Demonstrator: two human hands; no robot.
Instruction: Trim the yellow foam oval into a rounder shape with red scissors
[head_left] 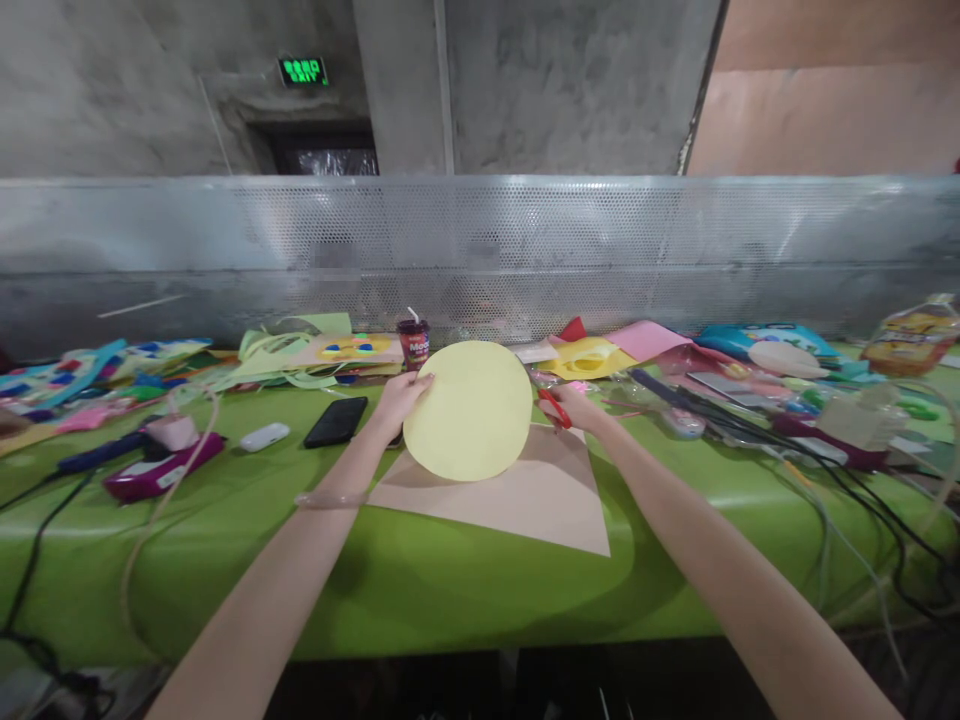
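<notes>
My left hand point(403, 402) is closed on the left edge of a pale yellow paper circle point(471, 412), holding it up with its face toward me. In my right hand point(574, 408) is a pair of scissors with red handles point(553, 408), just right of the circle; the blades are hard to make out. Beneath the circle a large pale pinkish-beige sheet of paper point(525, 505) lies on the green tabletop point(420, 590), partly hidden by the circle.
A black phone point(336, 422), a white case point(265, 436) and a purple device point(163, 470) lie at left. A cup with a straw point(413, 342) stands behind. Yellow paper point(589, 358), pink paper point(645, 340), black cables point(750, 425) and a bottle point(913, 337) are at right.
</notes>
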